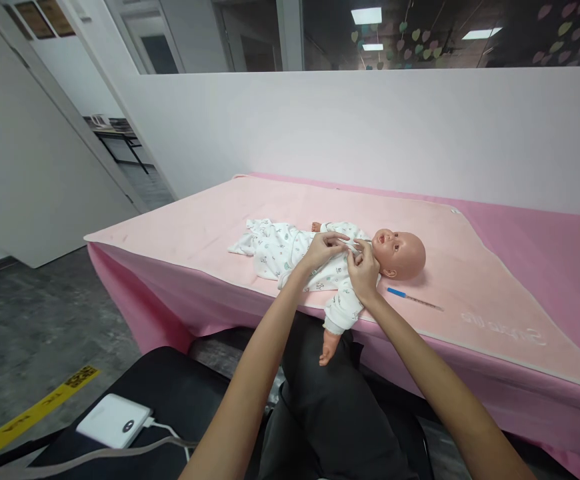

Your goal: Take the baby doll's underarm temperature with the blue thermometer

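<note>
The doll (326,279) lies on its back on a pale pink mat (185,237), which is spread over the pink-covered table (540,247). It wears a white outfit (276,250) with a small print, and its near arm hangs over the table's edge, above the person's dark trousers (327,413). Both hands are at the doll's upper chest: the left hand (324,248) rests over the front of the outfit, and the right hand (363,268) is just beside the doll's neck. Their bent fingertips nearly meet around a bit of white cloth; whether either hand is pinching it, I cannot tell. A thin stick (415,299) with a blue end lies on the mat near the doll's head, on the near side. Well apart from the doll, below its feet, a white power bank (114,421) with a cable plugged in lies on a black chair (180,377).
</note>
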### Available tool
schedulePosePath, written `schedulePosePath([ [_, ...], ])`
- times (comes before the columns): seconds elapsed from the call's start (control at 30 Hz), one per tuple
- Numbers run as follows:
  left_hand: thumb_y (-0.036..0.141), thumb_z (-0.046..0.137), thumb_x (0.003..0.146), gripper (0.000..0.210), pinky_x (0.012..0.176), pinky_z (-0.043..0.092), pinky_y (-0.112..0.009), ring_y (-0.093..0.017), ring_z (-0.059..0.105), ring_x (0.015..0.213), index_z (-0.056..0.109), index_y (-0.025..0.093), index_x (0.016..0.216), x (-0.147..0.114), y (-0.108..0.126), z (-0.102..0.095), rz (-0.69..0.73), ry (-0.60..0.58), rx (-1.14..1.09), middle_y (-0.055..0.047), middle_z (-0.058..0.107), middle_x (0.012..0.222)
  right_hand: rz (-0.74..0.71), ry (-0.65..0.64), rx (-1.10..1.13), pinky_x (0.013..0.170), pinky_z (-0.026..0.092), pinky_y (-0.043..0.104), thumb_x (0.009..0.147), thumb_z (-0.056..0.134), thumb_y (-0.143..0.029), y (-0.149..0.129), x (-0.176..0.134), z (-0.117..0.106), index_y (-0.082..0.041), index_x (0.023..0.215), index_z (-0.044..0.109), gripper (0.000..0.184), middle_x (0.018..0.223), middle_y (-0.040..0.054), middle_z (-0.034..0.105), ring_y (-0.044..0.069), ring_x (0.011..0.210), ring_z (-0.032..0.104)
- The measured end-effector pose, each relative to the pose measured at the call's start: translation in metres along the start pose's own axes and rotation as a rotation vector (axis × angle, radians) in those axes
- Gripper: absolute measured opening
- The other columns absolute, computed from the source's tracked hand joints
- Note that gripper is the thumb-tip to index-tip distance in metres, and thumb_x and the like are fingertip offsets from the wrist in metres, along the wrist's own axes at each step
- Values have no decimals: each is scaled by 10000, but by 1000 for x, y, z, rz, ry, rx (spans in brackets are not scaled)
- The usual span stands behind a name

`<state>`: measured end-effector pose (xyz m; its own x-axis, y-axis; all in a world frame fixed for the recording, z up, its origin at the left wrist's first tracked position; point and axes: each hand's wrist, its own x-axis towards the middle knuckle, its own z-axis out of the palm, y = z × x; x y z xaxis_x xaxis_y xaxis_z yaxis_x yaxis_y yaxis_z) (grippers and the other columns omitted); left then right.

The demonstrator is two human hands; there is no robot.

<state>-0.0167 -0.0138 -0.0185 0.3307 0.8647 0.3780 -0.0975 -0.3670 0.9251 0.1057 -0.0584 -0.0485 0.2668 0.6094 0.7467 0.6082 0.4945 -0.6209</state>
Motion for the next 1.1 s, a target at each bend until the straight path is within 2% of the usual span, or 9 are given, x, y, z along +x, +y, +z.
schedulePosePath([
  [0.1,176,681,629,236,618,456,-219,-115,611,628,671,105,855,0,0,1,12,28,24,-20,648,615,13,12,21,545,449,251,777,485,-229,-1,0,-1,-182,964,532,199,878,53,660,88,453,493],
  [0.3,190,683,627,231,596,428,-209,-94,575,602,680,107,842,1,3,2,-13,36,48,-13,635,618,10,31,-2,589,458,264,764,463,-199,-3,0,-1,-179,977,520,222,767,26,645,105,476,489],
  [0.5,182,677,625,202,600,414,-201,-86,558,616,686,112,815,2,4,2,-5,39,67,-11,632,641,34,41,1,633,459,273,750,462,-191,-1,-1,0,-163,979,525,239,877,64,643,102,504,484],
  [0.63,194,680,624,199,610,416,-209,-94,561,638,686,113,806,2,6,3,-5,18,77,-21,639,670,62,-4,51,591,441,251,749,461,-175,0,0,-1,-159,985,533,247,802,36,644,85,458,446],
  [0.87,223,672,647,202,619,415,-222,-105,563,643,688,123,822,3,3,3,-21,20,133,-18,636,657,158,-18,214,452,346,200,744,459,-154,-2,0,-3,-165,952,550,227,899,51,660,44,395,367],
  [1.1,235,684,647,208,650,429,-231,-121,584,696,688,127,825,4,-1,1,-22,14,110,-32,651,702,164,25,230,466,336,209,717,472,-140,-2,0,-2,-154,827,601,170,768,17,643,58,421,353],
])
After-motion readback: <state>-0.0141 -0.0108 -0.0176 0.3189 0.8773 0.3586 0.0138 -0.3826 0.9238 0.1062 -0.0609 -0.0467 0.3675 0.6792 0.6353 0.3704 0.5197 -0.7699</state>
